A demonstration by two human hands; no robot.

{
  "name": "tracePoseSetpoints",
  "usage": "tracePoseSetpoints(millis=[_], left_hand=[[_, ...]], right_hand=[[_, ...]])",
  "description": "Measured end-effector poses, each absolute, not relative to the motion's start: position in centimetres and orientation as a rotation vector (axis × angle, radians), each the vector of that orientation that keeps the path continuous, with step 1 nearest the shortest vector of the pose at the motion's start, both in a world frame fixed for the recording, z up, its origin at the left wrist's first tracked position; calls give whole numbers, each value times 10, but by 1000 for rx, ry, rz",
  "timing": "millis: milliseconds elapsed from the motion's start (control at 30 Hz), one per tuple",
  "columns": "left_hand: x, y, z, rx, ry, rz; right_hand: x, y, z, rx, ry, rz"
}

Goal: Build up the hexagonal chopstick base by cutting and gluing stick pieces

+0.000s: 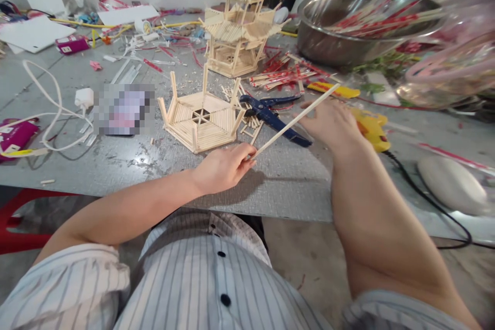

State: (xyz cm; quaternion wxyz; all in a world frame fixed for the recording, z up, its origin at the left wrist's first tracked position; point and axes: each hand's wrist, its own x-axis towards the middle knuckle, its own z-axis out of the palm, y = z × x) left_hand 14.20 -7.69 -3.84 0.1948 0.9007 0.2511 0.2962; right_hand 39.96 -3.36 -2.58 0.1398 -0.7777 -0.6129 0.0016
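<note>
My left hand [226, 167] pinches the lower end of a pale wooden chopstick [297, 119], which slants up to the right. My right hand [332, 121], slightly blurred, is lowered over the table with thumb and fingers apart and seems to hold nothing. Just left of it lies a pair of blue-handled cutters [270, 116]; behind it is a yellow utility knife [336, 89]. Beyond my left hand stands a hexagonal stick base [201, 118] with short upright posts at its corners. Cut stick pieces [251, 122] are scattered between the base and the cutters.
A tiered stick pagoda [242, 20] stands at the back. Right of it are wrapped chopsticks [282, 73] and a steel basin [328, 44] holding more. A yellow glue gun [371, 129] with a black cord, a white oval object [450, 183], a phone [126, 108] and a white charger [84, 98] lie around.
</note>
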Motion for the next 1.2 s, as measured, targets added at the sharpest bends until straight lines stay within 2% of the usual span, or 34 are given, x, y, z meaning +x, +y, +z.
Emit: tracePoseSetpoints(millis=[500,1033,1200], left_hand=[[144,-76,-36,2548,624,894],[142,-77,-33,2555,570,937],[142,-76,-32,2568,528,960]], right_hand=[[371,-32,-45,-1786,-2034,143],[375,-28,-43,-1865,-1970,96],[401,-31,-20,-2104,-1594,-96]])
